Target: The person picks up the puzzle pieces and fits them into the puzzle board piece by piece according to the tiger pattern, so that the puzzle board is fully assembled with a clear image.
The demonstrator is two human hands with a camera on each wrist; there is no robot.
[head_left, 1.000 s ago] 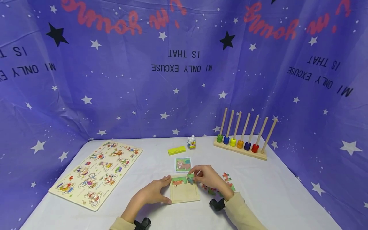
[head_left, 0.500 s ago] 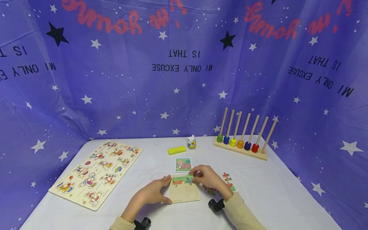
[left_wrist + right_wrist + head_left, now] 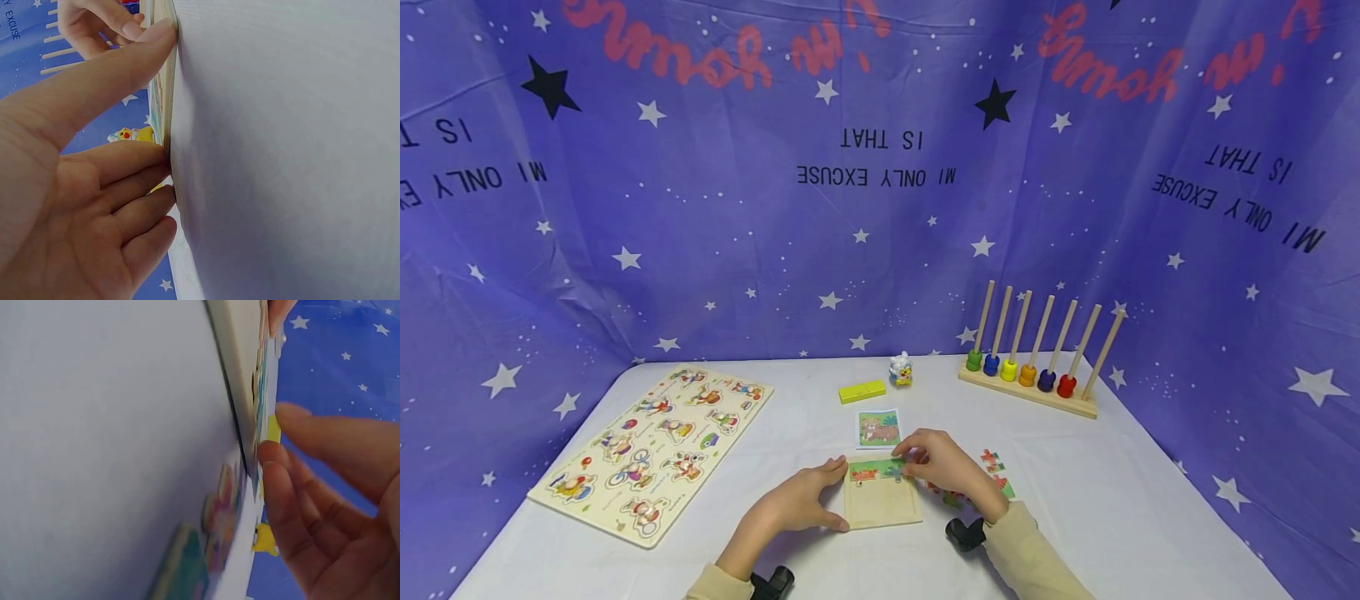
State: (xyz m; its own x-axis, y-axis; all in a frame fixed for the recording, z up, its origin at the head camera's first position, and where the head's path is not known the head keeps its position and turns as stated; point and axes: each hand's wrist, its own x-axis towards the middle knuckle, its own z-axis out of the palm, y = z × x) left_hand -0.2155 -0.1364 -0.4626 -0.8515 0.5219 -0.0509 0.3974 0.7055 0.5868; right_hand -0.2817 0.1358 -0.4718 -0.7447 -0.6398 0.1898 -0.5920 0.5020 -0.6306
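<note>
A shallow wooden puzzle tray (image 3: 882,507) lies on the table. Across its top sit pieces with a red and green picture (image 3: 865,472). My right hand (image 3: 946,460), fingers bent, is over the tray's far right corner. Its fingertips hold a green-blue puzzle piece (image 3: 893,469) low at the top row; the hand partly hides it. My left hand (image 3: 799,498) lies along the tray's left side. In the left wrist view its thumb (image 3: 140,59) and spread fingers touch the tray edge. Loose jigsaw pieces (image 3: 992,460) lie right of the tray, partly behind the right hand.
Just beyond the tray is a bear picture card (image 3: 877,428). Farther back are a yellow block (image 3: 862,392) and a small toy figure (image 3: 900,370). A bead rack with upright pegs (image 3: 1028,379) stands back right; a large picture puzzle board (image 3: 651,450) covers the left side.
The green-blue piece has shifted slightly up and now lies flatter, in line with the red-and-green pieces. My right fingertips followed it a little. The left hand has stayed on the tray.
</note>
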